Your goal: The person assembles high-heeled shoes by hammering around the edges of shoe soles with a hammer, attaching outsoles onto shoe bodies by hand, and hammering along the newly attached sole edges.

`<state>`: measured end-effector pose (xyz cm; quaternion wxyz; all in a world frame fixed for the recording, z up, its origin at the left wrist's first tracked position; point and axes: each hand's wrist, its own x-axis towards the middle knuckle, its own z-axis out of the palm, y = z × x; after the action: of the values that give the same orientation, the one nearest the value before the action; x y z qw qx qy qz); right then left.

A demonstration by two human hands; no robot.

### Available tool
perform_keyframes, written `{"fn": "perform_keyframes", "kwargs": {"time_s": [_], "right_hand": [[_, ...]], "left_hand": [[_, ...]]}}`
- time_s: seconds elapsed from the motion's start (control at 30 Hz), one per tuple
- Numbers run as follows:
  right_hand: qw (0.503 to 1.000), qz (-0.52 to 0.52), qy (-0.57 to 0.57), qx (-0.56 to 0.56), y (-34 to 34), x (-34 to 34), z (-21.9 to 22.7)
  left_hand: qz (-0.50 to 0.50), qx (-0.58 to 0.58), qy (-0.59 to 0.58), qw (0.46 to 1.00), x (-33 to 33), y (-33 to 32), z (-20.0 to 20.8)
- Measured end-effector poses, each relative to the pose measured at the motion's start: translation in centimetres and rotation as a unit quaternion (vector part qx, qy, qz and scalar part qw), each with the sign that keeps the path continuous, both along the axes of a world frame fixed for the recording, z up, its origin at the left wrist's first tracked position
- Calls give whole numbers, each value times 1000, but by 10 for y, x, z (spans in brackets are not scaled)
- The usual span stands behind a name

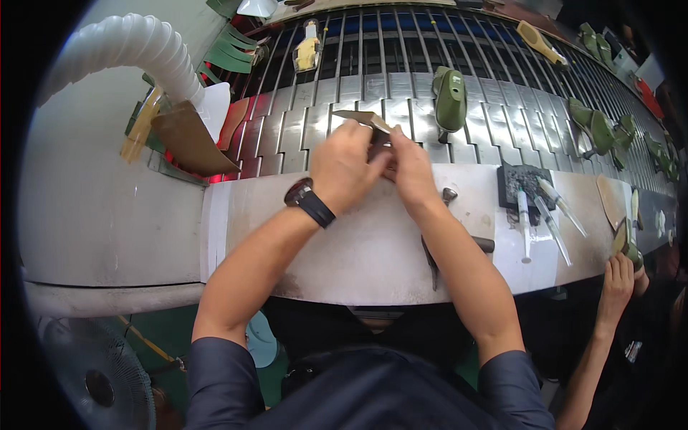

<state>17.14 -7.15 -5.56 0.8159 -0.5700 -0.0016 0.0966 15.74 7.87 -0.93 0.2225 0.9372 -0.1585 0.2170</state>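
Over the far edge of the bench, both my hands close round a tan, pointed piece with a dark underside. It looks like a shoe part, but my fingers cover most of it and its exact kind cannot be told. My left hand, with a black watch on its wrist, grips it from the left. From the right, the fingers and thumb of my right hand pinch it. A green shoe stands on the metal slats beyond my right hand. Under my right forearm lies a partly hidden tool with a dark handle.
Several syringes rest against a black block to the right. More green shoes stand on the slatted conveyor. A white hose and brown sheet are at left. A co-worker's hand touches a green shoe.
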Motion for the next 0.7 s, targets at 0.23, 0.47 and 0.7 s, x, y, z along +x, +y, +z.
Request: {"fn": "perform_keyframes", "kwargs": {"time_s": [0.23, 0.47, 0.7], "right_hand": [[993, -40, 75, 78, -3, 3, 16], [998, -34, 43, -29, 0, -2, 9], [997, -11, 75, -26, -5, -8, 11]], "left_hand": [[5, -167, 63, 984, 64, 67, -8], [333, 44, 96, 937, 290, 183, -84], [488, -51, 139, 860, 370, 150, -113]]}}
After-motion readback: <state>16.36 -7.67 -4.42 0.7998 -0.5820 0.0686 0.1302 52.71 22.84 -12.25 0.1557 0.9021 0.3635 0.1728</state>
